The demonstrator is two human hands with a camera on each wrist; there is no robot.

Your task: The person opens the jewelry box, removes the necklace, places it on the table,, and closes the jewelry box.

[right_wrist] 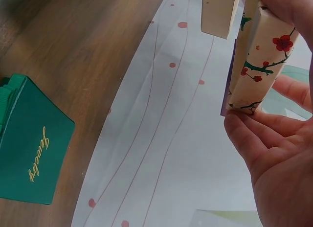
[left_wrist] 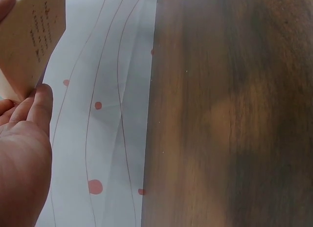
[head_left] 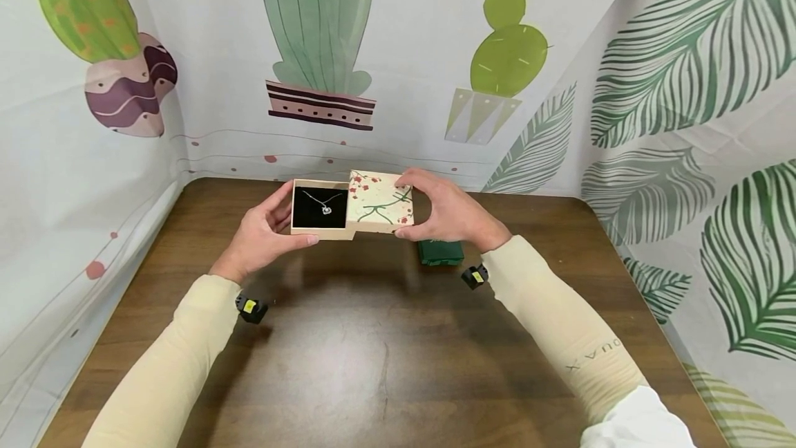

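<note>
My left hand (head_left: 258, 235) grips the cream base of a jewelry box (head_left: 332, 234) by its left side, thumb along the front edge. Inside lies a black pad with a silver necklace (head_left: 326, 209) whose small pendant hangs at the middle. My right hand (head_left: 450, 209) pinches the box's lid (head_left: 381, 202), cream with red blossoms and green branches, between thumb and fingers. The lid sits just right of the base, slightly overlapping it in the head view. Printed writing shows on the underside of the base (left_wrist: 36, 36) in the left wrist view.
A green box (head_left: 440, 252) marked "Jewelry" stands on the brown wooden table (head_left: 348, 365), below the right hand. Behind the table hangs a white cloth (head_left: 410, 54) printed with cacti and leaves. Small black devices are strapped at both wrists.
</note>
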